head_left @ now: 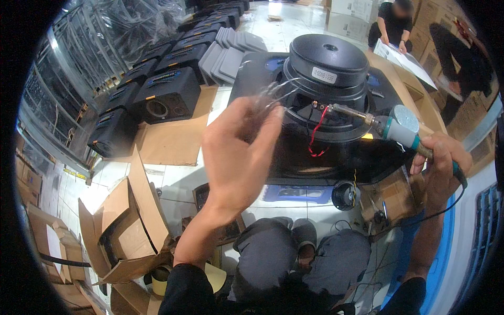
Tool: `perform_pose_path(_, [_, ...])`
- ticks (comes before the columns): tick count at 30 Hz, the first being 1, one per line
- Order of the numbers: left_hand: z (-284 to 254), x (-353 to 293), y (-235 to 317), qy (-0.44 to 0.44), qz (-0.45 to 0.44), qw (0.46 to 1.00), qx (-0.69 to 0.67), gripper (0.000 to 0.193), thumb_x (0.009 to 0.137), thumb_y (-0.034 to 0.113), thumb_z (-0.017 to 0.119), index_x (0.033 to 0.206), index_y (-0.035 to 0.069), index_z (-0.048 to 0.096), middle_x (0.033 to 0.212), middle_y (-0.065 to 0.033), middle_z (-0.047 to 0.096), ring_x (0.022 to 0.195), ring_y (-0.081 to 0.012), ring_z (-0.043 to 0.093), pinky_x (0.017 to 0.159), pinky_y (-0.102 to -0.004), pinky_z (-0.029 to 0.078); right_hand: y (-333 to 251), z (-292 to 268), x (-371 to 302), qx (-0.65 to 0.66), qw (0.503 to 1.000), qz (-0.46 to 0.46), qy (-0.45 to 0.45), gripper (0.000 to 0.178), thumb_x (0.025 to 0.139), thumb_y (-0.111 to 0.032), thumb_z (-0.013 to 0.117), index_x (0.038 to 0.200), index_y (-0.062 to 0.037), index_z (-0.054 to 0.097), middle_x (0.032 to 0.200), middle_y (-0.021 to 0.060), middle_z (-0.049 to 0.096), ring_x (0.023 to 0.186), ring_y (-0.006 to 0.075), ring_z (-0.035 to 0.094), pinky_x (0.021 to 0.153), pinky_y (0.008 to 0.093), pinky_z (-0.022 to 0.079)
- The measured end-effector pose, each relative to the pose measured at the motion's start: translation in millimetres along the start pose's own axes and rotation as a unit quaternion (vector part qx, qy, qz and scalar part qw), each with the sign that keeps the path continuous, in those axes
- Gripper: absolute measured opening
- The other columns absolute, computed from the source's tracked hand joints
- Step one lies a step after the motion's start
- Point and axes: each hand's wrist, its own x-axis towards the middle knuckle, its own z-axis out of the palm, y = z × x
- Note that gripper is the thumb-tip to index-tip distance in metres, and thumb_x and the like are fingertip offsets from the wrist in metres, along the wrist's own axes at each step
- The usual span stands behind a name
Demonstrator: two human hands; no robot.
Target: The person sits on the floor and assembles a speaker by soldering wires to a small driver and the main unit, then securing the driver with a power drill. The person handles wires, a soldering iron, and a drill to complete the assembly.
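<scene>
Wire [289, 95]: left hand [235, 147] pinching (blurred) | soldering iron [387, 129]: right hand [445, 157] gripping, tip at speaker's [329, 58] edge | hands well apart

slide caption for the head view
Right hand angles a soldering iron toward a black speaker driver; left hand holds thin, blurred wire.

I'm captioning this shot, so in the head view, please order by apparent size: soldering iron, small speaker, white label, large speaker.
Largest to smallest, as they look:
1. Large speaker
2. Soldering iron, partly hidden by fingers
3. Small speaker
4. White label
</scene>
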Motion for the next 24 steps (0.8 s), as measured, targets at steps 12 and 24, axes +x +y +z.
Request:
perform_pose_path(12, [-48.8, -23.9, -17.1, 0.074, -0.061, 0.995, -0.037, 0.018, 0.093, 0.007, 0.065, 0.106, -0.005, 0.067, 0.084, -0.0026, 0.066, 0.064, -0.0036, 0.053, 0.057, -0.0192, 0.041, -9.4, 0.1, -1.4, -0.036, 0.993, 0.106, 0.035, 0.031, 0.092, -0.023, 0.058, 0.083, 0.0035, 0.071, 0.057, 0.0078, 0.057, 0.044, 0.0142, 0.054, 0.041, 0.0263, 0.040])
perform_pose_path(24, [-45.5, -23.8, -22.3, 0.046, -0.047, 0.993, -0.094, 0.020, 0.100, 0.009, 0.054, 0.112, -0.006, 0.060, 0.087, -0.0083, 0.065, 0.064, -0.0061, 0.054, 0.055, -0.0205, 0.043, -9.7, -3.2, -4.1, -0.018, 0.986, 0.159, 0.052, 0.038, 0.093, -0.030, 0.056, 0.091, 0.0057, 0.068, 0.061, 0.0107, 0.057, 0.047, 0.0146, 0.053, 0.044, 0.0259, 0.043])
